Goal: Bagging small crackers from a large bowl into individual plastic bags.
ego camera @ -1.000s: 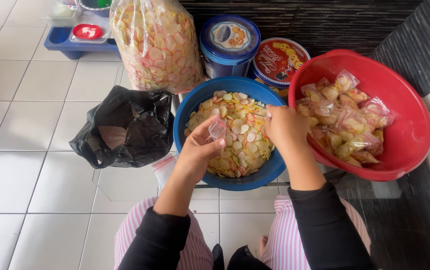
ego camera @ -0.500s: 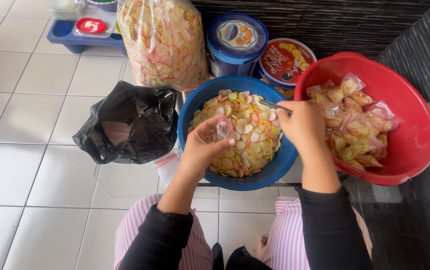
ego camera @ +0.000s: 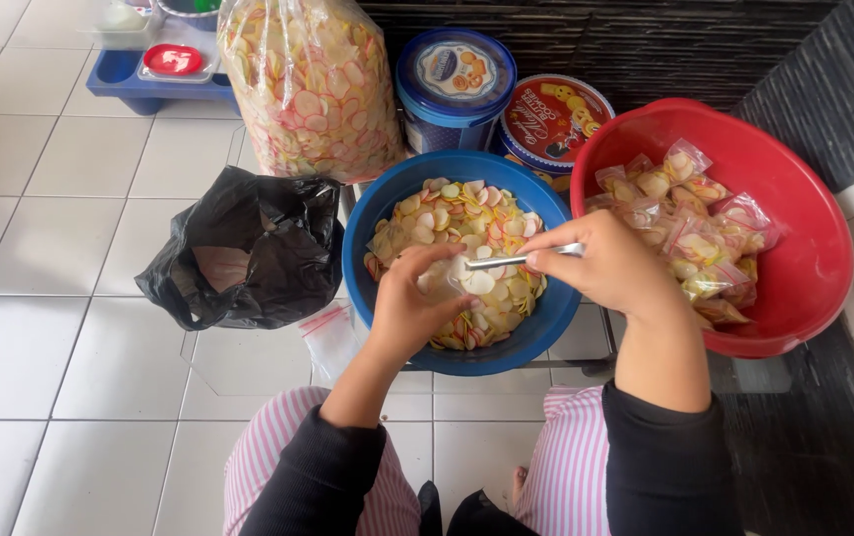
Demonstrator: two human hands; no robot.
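My left hand (ego camera: 417,303) holds a small clear plastic bag (ego camera: 439,281) over the blue basin (ego camera: 377,213), which is full of thin round pink-and-yellow raw crackers (ego camera: 457,213). My right hand (ego camera: 610,263) grips a metal spoon (ego camera: 511,260) whose bowl end points left into the bag's mouth. Both hands hover above the near half of the basin. To the right stands a red basin (ego camera: 804,228) with several small filled bags (ego camera: 690,233).
A crumpled black plastic bag (ego camera: 248,248) lies on the white tiles at the left. Behind the blue basin stand a big clear sack of crackers (ego camera: 313,84), a blue biscuit tin (ego camera: 455,84) and a red tin (ego camera: 556,119). A blue tray (ego camera: 124,74) is far left.
My right hand came down and left from the basin's far rim, bringing the spoon to the mouth of the small bag. My left hand tilted the bag toward it.
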